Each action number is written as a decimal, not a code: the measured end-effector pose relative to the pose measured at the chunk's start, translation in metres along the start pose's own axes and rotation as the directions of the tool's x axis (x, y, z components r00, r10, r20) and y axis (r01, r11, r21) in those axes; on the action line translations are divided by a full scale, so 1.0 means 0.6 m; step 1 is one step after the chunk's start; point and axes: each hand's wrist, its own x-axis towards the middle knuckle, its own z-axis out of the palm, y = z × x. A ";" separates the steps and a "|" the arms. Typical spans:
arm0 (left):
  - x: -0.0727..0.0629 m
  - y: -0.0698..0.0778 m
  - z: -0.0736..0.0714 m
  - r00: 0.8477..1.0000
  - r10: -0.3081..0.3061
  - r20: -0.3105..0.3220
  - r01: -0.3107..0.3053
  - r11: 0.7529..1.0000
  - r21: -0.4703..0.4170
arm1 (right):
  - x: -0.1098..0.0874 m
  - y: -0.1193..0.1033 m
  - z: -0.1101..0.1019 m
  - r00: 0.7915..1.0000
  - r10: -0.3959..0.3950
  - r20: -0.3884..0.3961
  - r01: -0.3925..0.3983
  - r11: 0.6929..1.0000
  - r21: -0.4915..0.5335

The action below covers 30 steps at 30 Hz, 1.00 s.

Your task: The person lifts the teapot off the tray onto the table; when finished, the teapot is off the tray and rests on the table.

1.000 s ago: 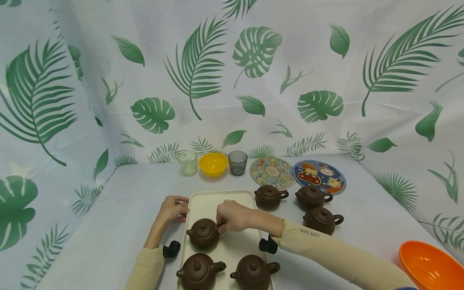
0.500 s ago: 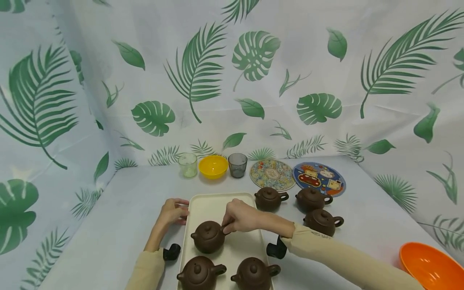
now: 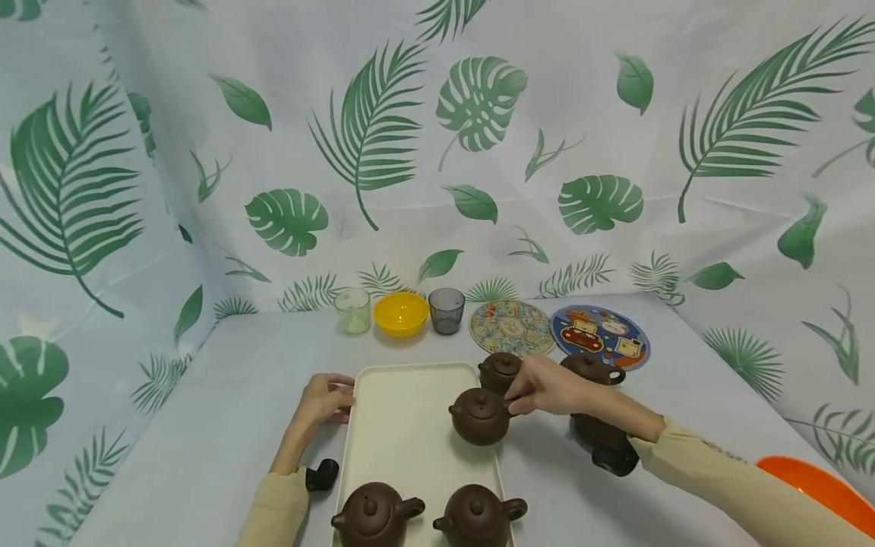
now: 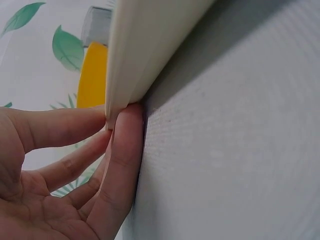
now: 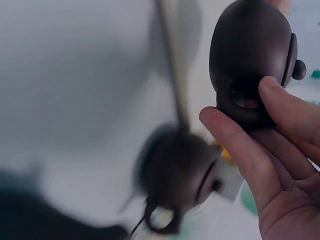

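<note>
My right hand [image 3: 549, 385] pinches the handle of a dark brown teapot [image 3: 481, 422], lifted over the right edge of a cream tray [image 3: 396, 425]. In the right wrist view, thumb and fingers close on the handle [image 5: 231, 110]. My left hand [image 3: 326, 399] is at the tray's left edge; the left wrist view has thumb and forefinger pinching the rim [image 4: 122, 65]. At the tray's near end stand two more brown teapots, one left [image 3: 373, 520] and one right [image 3: 476, 516]. Past the tray's right side sits another teapot [image 3: 497, 372], partly behind the held one.
Two further teapots stand right of the tray, one behind [image 3: 588, 367] and one mostly hidden by my right arm [image 3: 593, 431]. Along the back are a green glass [image 3: 353, 311], yellow bowl [image 3: 401, 315], grey glass [image 3: 447, 311] and two round mats [image 3: 513, 328]. An orange bowl [image 3: 820, 490] lies right.
The teapot in my right hand has risen from the tray's left side and moved right, to the tray's right edge. My left hand stays at the rim.
</note>
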 end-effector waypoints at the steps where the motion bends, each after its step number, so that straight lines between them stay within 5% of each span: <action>1: 0.000 0.001 0.000 1.000 0.004 0.003 -0.004 1.000 0.000 | -0.009 0.006 -0.004 1.000 0.010 -0.004 -0.010 1.000 -0.005; 12: 0.002 0.003 0.002 1.000 0.008 0.002 -0.008 1.000 0.003 | -0.058 0.050 -0.017 0.996 0.066 -0.063 -0.069 0.997 -0.042; 19: 0.002 0.003 0.000 1.000 -0.008 -0.005 0.008 1.000 0.019 | -0.062 0.062 -0.016 0.999 0.007 -0.052 -0.013 0.993 -0.118; 30: 0.005 -0.002 -0.001 1.000 -0.022 0.006 0.022 1.000 0.010 | -0.057 0.065 -0.020 0.995 0.096 0.000 -0.096 0.989 -0.110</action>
